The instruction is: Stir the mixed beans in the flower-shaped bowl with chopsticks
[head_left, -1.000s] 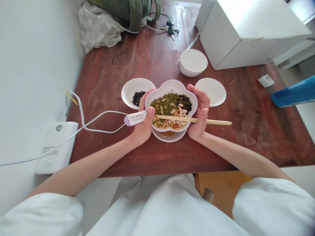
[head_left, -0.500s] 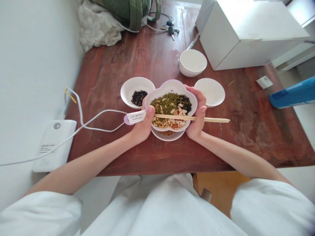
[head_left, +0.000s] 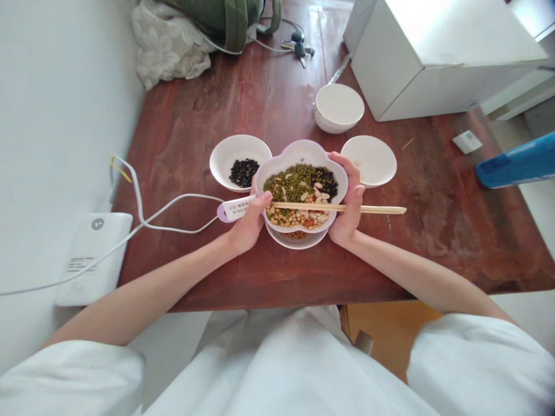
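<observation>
A flower-shaped bowl [head_left: 299, 153] full of mixed beans (green, black, yellow, white) is held just above the table edge, over a small white dish [head_left: 296, 240] with a few yellow beans. My left hand [head_left: 249, 222] is closed on the bowl's left rim. My right hand [head_left: 349, 199] grips the right rim and also pins a pair of wooden chopsticks [head_left: 377, 210] that lie across the bowl. A white bowl with black beans [head_left: 240, 163] sits just to the left, an empty white dish [head_left: 369, 160] to the right.
A wooden table [head_left: 269, 104] carries another white bowl [head_left: 339, 107], a large white box [head_left: 433, 52], keys [head_left: 297, 46], a green bag [head_left: 225, 20] and a floral cloth. A white cable with a tag [head_left: 234, 209] runs left to a white device [head_left: 91, 257]. A blue object [head_left: 515, 164] lies at right.
The bowl and both hands stay nearly where they were; my left hand has slid slightly lower on the rim. The view has shifted a little.
</observation>
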### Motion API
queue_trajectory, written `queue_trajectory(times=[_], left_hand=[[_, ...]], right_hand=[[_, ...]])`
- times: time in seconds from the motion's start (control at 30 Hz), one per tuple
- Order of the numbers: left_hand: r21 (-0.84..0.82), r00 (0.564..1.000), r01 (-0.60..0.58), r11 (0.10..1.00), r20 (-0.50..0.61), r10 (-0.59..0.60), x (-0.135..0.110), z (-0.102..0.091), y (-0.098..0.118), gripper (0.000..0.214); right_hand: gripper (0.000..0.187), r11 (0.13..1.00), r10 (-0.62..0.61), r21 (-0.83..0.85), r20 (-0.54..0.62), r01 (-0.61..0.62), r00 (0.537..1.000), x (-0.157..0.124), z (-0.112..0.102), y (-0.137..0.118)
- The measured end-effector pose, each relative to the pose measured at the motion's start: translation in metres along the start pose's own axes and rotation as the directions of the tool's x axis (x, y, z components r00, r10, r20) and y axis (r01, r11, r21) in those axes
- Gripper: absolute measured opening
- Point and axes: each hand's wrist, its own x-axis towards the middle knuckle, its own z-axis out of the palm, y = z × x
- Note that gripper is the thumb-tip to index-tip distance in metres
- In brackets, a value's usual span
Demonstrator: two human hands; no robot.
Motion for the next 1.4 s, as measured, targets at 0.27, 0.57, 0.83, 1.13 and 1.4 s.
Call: queue_trajectory(times=[0.27,0.57,0.83,1.13,1.4], left_hand=[[0.060,0.998,-0.039,0.997,0.046,0.036,0.000,0.002,0.001,0.083],[0.167,0.995,-0.086,0.982,0.057,0.078,0.001,-0.007,-0.004,0.076],[0.189,0.993,-0.112,0.976,0.057,0.103,0.003,-0.009,-0.006,0.074],[0.225,0.991,-0.130,0.966,0.042,0.123,0.005,-0.014,-0.013,0.069],[0.204,0.992,-0.113,0.973,0.077,0.099,0.006,-0.012,-0.013,0.069]], right_hand=[[0.056,1.000,-0.013,0.011,0.010,0.013,1.000,0.001,-0.001,0.000],[0.054,0.999,-0.010,-0.033,-0.001,0.010,1.000,0.001,-0.002,-0.004],[0.054,0.999,-0.020,-0.043,0.000,0.020,1.000,0.001,-0.002,-0.004],[0.051,0.997,-0.055,-0.053,-0.006,0.055,0.998,0.001,-0.004,-0.003],[0.056,1.000,0.000,-0.011,-0.037,0.000,0.999,0.001,-0.003,-0.001]])
